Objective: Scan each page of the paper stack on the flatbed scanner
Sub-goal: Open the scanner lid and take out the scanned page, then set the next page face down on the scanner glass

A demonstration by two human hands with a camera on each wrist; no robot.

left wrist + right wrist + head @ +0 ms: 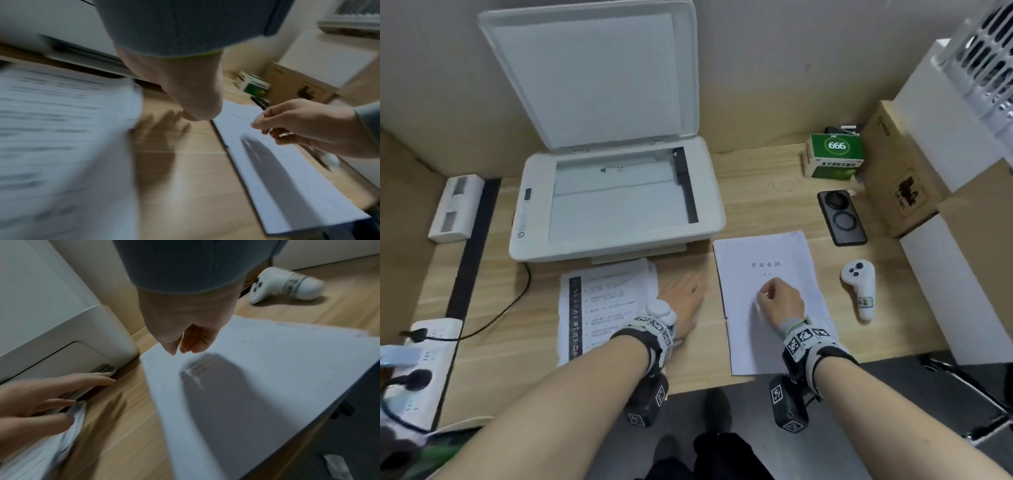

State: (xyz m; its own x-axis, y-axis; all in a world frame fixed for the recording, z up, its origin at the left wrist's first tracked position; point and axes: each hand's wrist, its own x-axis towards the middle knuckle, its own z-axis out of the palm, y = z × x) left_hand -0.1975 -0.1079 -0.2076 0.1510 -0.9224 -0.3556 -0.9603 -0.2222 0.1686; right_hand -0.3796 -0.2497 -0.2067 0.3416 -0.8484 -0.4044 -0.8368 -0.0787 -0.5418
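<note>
The white flatbed scanner (616,202) stands on the desk with its lid (599,75) raised and its glass bare. A paper stack (756,346) with a short printed title lies to its front right. My right hand (779,301) hovers just above that stack with fingers curled and nothing visible in them (185,334), casting a shadow on the top page (267,378). A printed sheet (606,301) lies in front of the scanner. My left hand (685,298) is flat with straight fingers (92,379) over the desk between the two papers, its thumb at the printed sheet's right edge.
A black phone (842,217), a white controller (859,291), a green box (834,156) and cardboard boxes (900,171) crowd the desk's right side. At the left sit a white holder (455,209), a power strip (417,370) and a black cable (510,305).
</note>
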